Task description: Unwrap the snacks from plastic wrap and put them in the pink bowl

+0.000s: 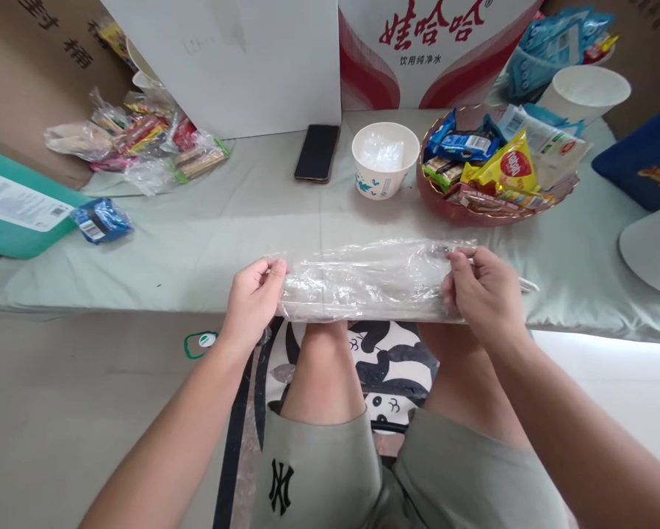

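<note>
A clear plastic bag (363, 283) is stretched sideways between my two hands along the front edge of the cloth-covered table. My left hand (256, 297) pinches its left end between thumb and fingers. At the other end, my right hand (484, 290) grips the bag with the thumb on top. A thin whitish strip (528, 285) pokes out beyond my right hand; what it belongs to is hidden. Behind the bag stands a paper bowl (384, 176) with crumpled clear plastic (382, 152) inside.
A pink glass bowl (445, 202) of packaged snacks stands right of the paper bowl. A black phone (317, 152) lies by the white box (253, 66). Snack packets (142, 139) are heaped at left, near a blue packet (103, 220). A white container (653, 242) sits far right.
</note>
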### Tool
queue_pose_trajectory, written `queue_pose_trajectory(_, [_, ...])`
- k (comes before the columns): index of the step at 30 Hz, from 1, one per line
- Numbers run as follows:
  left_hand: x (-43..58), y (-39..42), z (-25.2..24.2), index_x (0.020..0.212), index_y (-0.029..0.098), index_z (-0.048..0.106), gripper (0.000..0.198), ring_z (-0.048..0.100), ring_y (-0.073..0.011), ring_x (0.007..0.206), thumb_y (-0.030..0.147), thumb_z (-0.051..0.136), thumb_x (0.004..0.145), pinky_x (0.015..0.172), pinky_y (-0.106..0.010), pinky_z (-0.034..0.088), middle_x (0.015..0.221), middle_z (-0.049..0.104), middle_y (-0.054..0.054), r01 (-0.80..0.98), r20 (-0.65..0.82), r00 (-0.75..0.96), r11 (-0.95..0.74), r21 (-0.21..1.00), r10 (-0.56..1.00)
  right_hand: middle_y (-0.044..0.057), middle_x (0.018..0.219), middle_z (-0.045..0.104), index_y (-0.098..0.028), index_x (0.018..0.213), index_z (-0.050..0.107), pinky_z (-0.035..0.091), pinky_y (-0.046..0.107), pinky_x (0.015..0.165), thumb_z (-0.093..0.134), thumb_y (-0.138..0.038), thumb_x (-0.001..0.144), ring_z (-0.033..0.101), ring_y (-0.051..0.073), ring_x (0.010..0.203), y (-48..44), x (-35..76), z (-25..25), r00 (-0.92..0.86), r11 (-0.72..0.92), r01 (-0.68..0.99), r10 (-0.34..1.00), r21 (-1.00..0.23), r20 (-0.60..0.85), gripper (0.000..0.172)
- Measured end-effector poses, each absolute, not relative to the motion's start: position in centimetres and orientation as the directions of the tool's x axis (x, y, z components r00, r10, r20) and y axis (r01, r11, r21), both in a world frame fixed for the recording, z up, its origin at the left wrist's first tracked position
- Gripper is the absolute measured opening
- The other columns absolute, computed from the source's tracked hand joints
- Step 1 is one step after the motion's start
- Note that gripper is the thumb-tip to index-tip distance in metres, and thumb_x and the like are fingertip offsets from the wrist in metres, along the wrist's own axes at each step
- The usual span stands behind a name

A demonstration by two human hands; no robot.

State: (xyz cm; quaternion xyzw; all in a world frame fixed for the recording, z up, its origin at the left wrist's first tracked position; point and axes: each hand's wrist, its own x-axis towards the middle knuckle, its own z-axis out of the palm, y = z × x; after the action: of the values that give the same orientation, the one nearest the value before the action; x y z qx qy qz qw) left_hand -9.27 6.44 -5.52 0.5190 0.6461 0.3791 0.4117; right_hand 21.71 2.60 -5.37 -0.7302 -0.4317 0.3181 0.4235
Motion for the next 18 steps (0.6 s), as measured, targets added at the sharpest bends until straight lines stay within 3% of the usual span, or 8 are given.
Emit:
queue_pose_trajectory(3, [-9.1, 6.9, -5.2, 0.075, 0.019, 0.065, 0.026, 0.035, -0.0096, 0.044, 0.038, 0.061, 0.092, 0.041, -0.022, 0.026, 0.049, 0.041, 0.005, 0.436, -0.142, -0.113, 0.177, 0.882, 0.983, -0.003, 0.052, 0.061, -0.023, 0.084, 0.065, 0.041, 0.028, 0.045, 0.061, -0.050, 0.091, 0.055, 0.015, 0.042, 2.6, 22.3, -5.5, 0.452, -0.328, 0.503, 0.888, -0.799, -0.080, 0.027])
queue_pose_trajectory(5, [-9.0, 7.0, -4.8, 0.076, 0.018, 0.066, 0.029, 0.043, -0.0104, 0.049, 0.042, 0.062, 0.091, 0.045, -0.022, 0.031, 0.053, 0.048, 0.003, 0.471, -0.149, -0.082, 0.170, 0.866, 0.985, -0.002, 0.053, 0.062, -0.023, 0.084, 0.067, 0.042, 0.029, 0.046, 0.061, -0.051, 0.090, 0.056, 0.016, 0.042, 2.4, 22.5, -5.6, 0.470, -0.350, 0.523, 0.879, -0.777, -0.079, 0.029])
queue_pose_trajectory(7, [-9.1, 6.8, -4.4, 0.094, 0.017, 0.070, 0.033, 0.059, -0.0136, 0.063, 0.050, 0.068, 0.088, 0.055, -0.023, 0.044, 0.070, 0.067, -0.002, 0.443, -0.196, -0.010, 0.180, 0.878, 0.981, -0.002, 0.054, 0.063, -0.022, 0.085, 0.067, 0.042, 0.029, 0.046, 0.060, -0.049, 0.091, 0.056, 0.015, 0.042, 2.1, 22.6, -5.6, 0.498, -0.376, 0.499, 0.862, -0.781, -0.097, 0.028])
queue_pose_trajectory(8, [-9.1, 6.6, -4.2, 0.111, 0.018, 0.069, 0.044, 0.067, -0.0166, 0.074, 0.053, 0.073, 0.084, 0.063, -0.024, 0.050, 0.085, 0.074, -0.005, 0.414, -0.234, 0.051, 0.193, 0.890, 0.971, -0.002, 0.054, 0.062, -0.022, 0.085, 0.066, 0.042, 0.028, 0.046, 0.059, -0.047, 0.091, 0.055, 0.015, 0.041, 2.1, 22.5, -5.5, 0.514, -0.394, 0.478, 0.850, -0.785, -0.114, 0.027])
queue_pose_trajectory(10, [-9.4, 5.9, -3.9, 0.148, 0.021, 0.048, 0.086, 0.074, -0.0235, 0.096, 0.055, 0.082, 0.076, 0.083, -0.032, 0.057, 0.109, 0.079, -0.010, 0.379, -0.303, 0.190, 0.215, 0.900, 0.934, -0.003, 0.054, 0.062, -0.022, 0.087, 0.066, 0.041, 0.027, 0.046, 0.056, -0.045, 0.093, 0.054, 0.013, 0.040, 2.1, 22.4, -5.4, 0.539, -0.424, 0.448, 0.830, -0.787, -0.140, 0.025])
queue_pose_trajectory(12, [-9.7, 5.0, -3.8, 0.162, 0.024, 0.024, 0.109, 0.074, -0.0275, 0.109, 0.052, 0.084, 0.076, 0.097, -0.039, 0.055, 0.110, 0.080, -0.010, 0.416, -0.330, 0.263, 0.202, 0.887, 0.907, -0.003, 0.055, 0.062, -0.022, 0.088, 0.066, 0.041, 0.027, 0.048, 0.055, -0.045, 0.094, 0.053, 0.013, 0.041, 2.2, 22.4, -5.4, 0.540, -0.436, 0.460, 0.829, -0.773, -0.146, 0.026])
queue_pose_trajectory(15, [-10.4, 4.0, -3.6, 0.162, 0.026, 0.026, 0.095, 0.075, -0.0279, 0.106, 0.050, 0.076, 0.085, 0.101, -0.043, 0.053, 0.095, 0.081, -0.005, 0.522, -0.357, 0.244, 0.188, 0.832, 0.902, -0.002, 0.055, 0.064, -0.022, 0.088, 0.066, 0.044, 0.030, 0.054, 0.054, -0.047, 0.093, 0.056, 0.015, 0.045, 2.3, 22.6, -5.8, 0.503, -0.436, 0.532, 0.852, -0.726, -0.143, 0.029])
queue_pose_trajectory(18, [-11.1, 3.4, -3.1, 0.158, 0.028, 0.034, 0.085, 0.076, -0.0269, 0.100, 0.050, 0.073, 0.086, 0.096, -0.042, 0.054, 0.093, 0.082, -0.004, 0.584, -0.436, 0.204, 0.248, 0.773, 0.877, 0.000, 0.058, 0.066, -0.023, 0.090, 0.067, 0.044, 0.032, 0.059, 0.052, -0.050, 0.093, 0.058, 0.017, 0.050, 2.3, 23.1, -6.3, 0.469, -0.430, 0.594, 0.872, -0.680, -0.142, 0.031])
